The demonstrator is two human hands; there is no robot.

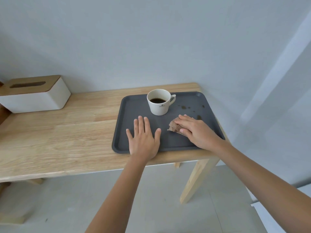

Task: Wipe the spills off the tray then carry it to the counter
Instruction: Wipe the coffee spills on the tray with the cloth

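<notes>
Wiping step in hand, I judge; 2 hands apart: my left hand (143,138) flat, fingers spread, steadying tray (134,105) at right end of table (67,132); my right hand (196,130) pressing stained tissue wad (175,126) on tray's near right; spills (183,107) remain farther right of cup (159,102); next move calls for pushing wad away, clear of cup; tray's right rim near table edge; open room left; counter unseen.

Dark grey tray (134,105) flat on table (67,132) rt end w/ brown spills (183,107) far-rt.
</notes>
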